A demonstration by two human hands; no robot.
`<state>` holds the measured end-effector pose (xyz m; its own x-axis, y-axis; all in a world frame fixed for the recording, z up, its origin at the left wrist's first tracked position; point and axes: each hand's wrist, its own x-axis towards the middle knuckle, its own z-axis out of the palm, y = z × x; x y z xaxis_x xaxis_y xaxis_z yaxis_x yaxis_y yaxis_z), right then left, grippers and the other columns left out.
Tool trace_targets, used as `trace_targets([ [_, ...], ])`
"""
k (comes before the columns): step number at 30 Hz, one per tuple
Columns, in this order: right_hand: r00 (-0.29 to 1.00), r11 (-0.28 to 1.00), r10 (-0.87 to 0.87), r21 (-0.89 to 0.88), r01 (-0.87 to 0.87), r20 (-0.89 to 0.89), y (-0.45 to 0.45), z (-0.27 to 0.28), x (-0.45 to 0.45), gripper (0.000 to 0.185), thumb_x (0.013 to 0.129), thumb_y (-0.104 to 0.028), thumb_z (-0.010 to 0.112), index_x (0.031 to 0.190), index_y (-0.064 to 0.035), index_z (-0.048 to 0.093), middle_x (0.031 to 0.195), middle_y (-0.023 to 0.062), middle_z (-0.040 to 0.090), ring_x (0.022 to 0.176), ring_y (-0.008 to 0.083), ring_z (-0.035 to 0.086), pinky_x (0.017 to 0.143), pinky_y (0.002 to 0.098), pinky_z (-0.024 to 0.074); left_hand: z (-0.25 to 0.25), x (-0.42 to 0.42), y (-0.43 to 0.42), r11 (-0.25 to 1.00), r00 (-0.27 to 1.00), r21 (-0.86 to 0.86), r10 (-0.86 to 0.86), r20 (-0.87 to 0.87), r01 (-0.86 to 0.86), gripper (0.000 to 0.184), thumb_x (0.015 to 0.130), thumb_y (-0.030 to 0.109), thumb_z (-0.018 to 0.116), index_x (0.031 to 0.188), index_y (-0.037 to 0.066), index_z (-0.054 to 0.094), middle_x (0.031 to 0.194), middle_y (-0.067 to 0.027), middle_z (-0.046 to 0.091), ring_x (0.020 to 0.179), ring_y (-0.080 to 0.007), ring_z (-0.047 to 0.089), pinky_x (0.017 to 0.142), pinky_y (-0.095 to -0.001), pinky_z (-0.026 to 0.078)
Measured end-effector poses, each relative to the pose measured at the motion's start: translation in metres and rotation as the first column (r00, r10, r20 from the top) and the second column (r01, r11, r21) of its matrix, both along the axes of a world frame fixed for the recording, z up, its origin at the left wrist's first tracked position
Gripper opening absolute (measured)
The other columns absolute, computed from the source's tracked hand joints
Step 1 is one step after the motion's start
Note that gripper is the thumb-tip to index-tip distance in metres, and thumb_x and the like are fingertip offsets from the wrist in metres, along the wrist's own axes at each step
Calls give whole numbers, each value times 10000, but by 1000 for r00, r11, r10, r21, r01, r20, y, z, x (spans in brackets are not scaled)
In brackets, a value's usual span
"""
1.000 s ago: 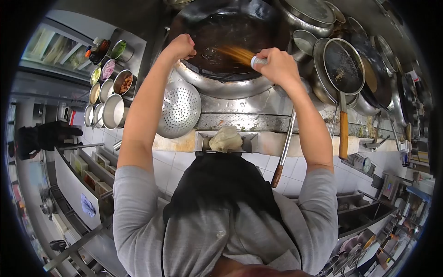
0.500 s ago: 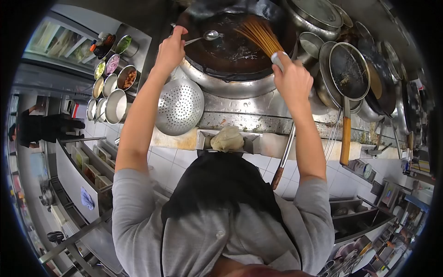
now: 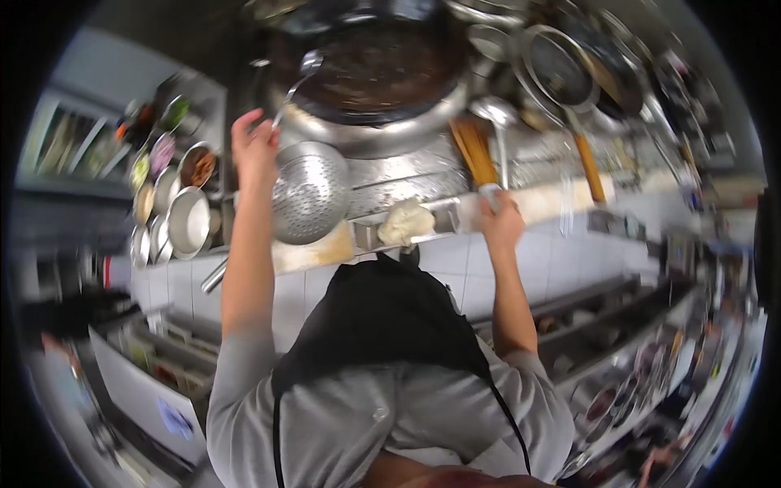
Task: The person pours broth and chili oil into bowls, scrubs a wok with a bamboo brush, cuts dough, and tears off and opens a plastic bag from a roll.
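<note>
My left hand is closed on the handle of a small metal spoon, whose bowl is raised over the left part of the dark wok. Down at the right, my right hand grips the pale end of a bamboo brush. The brush's bristles point up over the metal counter, beside a ladle and outside the wok. Below my left hand's spoon lies a perforated strainer. A crumpled cloth sits at the counter's front edge. The picture is blurred by motion.
Metal pots with ingredients stand at the left. A wire sieve with a wooden handle and several pans lie at the right. Behind at the lower left is a counter with food trays. A person in dark clothes is blurred at the far left.
My right hand has carried the brush out of the wok, down toward the counter's front edge. My left hand has moved left and lower with the spoon. The whole view has shifted.
</note>
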<state>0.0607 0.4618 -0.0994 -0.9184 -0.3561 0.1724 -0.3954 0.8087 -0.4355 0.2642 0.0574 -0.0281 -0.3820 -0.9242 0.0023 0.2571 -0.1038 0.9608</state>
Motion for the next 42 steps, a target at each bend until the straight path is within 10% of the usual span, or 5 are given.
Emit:
trace_targets([
  [17,860,694,-50,-602,395,507,-4,8,196,223,876,-164,610,750,15,652,601,57,581,485,116,510,468,298,396,-83,43,279,296,389,387,-902,-189,873,94,955,111,524,1026,56,551,782,-37,564,599,-121,522,497,-238,409],
  [22,861,862,-91,-393,320,500,68,0,213,192,893,-169,587,833,2,649,621,82,610,560,139,575,523,313,436,-214,48,269,506,585,801,-771,253,321,287,916,162,496,1194,114,446,983,-75,550,760,-178,577,574,-332,527],
  [27,817,917,-161,-223,331,553,126,-16,242,147,872,-159,574,887,-38,656,756,162,671,713,297,660,666,413,497,-330,50,245,966,892,209,-228,391,155,245,876,197,531,952,-23,606,1022,-99,619,882,-220,560,816,-381,463],
  [36,756,933,33,-290,211,654,125,-70,241,217,809,-200,573,892,-42,696,824,115,697,751,260,665,708,384,517,-228,49,293,-140,227,521,-784,-577,842,360,975,357,473,1213,93,530,1119,-100,622,1031,-254,609,911,-429,506],
  [42,352,854,278,-398,335,894,102,-30,242,191,807,-138,542,820,-20,691,630,126,630,494,190,597,435,332,467,-215,35,322,417,472,352,-877,-83,838,321,922,100,567,1222,47,465,1126,-108,574,1013,-238,603,862,-402,530],
])
